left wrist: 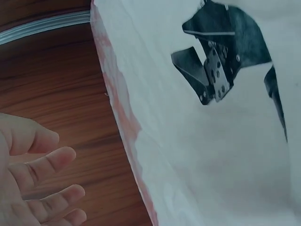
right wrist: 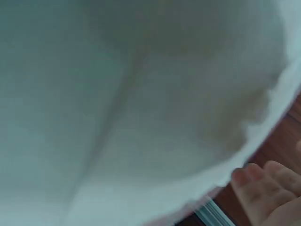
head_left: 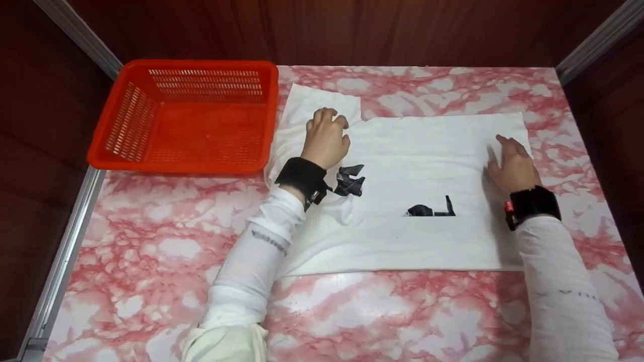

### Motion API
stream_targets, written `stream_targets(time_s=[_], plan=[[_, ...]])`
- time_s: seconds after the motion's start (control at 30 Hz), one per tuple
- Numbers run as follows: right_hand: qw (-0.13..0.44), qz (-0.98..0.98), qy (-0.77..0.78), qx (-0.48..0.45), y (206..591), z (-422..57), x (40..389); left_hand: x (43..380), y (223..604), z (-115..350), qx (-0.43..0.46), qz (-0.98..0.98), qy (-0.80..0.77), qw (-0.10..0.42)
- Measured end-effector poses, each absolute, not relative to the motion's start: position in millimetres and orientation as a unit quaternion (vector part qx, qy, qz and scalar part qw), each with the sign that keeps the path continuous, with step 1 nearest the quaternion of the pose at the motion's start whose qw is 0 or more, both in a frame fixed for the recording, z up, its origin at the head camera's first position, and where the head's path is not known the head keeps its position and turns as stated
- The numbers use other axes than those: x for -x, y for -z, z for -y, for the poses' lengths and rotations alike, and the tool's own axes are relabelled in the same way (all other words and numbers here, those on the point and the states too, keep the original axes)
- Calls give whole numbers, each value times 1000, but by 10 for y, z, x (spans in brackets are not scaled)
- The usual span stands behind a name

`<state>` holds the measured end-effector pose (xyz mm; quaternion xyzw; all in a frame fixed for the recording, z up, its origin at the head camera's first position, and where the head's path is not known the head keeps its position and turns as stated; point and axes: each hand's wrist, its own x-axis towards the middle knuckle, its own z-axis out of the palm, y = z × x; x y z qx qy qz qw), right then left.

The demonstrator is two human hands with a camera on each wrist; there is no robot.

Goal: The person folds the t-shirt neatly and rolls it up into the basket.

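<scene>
A white T-shirt (head_left: 427, 161) lies spread and folded on the table, one sleeve (head_left: 327, 98) pointing to the back at its left end. Pieces of a black print (head_left: 349, 181) show on it, cut off by the fold. Over the shirt's left part, near the sleeve, is my left hand (head_left: 324, 138), its fingers loosely bent; the left wrist view shows nothing in those fingers (left wrist: 51, 162). My right hand (head_left: 515, 166) is over the right end of the shirt with fingers extended. White cloth fills most of the right wrist view, beside the empty fingers (right wrist: 268, 188).
A red plastic basket (head_left: 183, 168) with slotted walls stands at the back left, its rim close to the shirt's left end. The table (head_left: 166, 261) has a red and white marbled top. Dark wooden panels (head_left: 402, 32) enclose it at the back and both sides.
</scene>
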<state>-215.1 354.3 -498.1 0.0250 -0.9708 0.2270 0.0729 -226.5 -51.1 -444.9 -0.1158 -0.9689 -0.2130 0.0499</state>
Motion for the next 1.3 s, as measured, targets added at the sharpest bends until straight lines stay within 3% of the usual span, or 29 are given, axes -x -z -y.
stream_targets(time_s=[0.1,0.33,0.5,0.73,1.1,1.3], plan=[[53,968,-244,-14,5021,-3543,2263,2466,4528,507,103,973,202,45],[79,967,-242,17,5036,-3509,2461,2809,4788,597,69,984,153,52],[49,972,-225,39,5041,-3446,2560,2974,4964,741,43,981,174,69],[-21,981,-184,49,5020,-3461,2608,3079,5116,891,-3,983,179,31],[15,986,-160,47,4959,-3573,2688,3232,5163,894,-51,986,151,51],[-47,988,-138,48,4980,-3621,2737,3273,5176,955,-67,988,136,29]])
